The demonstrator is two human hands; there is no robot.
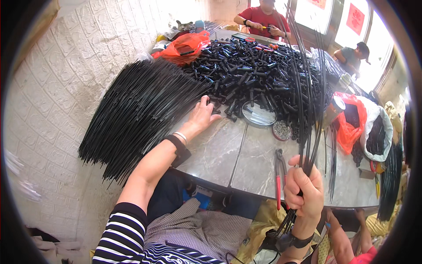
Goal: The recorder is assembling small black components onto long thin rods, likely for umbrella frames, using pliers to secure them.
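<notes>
My right hand [304, 187] is closed round a loose bundle of long thin black rods [307, 110]. They rise nearly upright from the fist, and their lower ends stick out beneath it. My left hand [202, 115] reaches to the near left edge of a big heap of short black tubular parts [250, 70]. Its thumb stands apart from the fingers, whose tips are partly hidden among the parts; nothing shows in its grasp. Beside that arm lies a large stack of thin black rods [136, 110]. Red-handled pliers [279, 178] rest on the table left of my right hand.
On the grey marbled table [206, 154] sit a round dish [259, 115] and a small tub of metal bits [282, 130]. Orange bags [184, 46] and a white bag [377, 132] flank the heap. Across the table a person in red [263, 26] works; others are at the right.
</notes>
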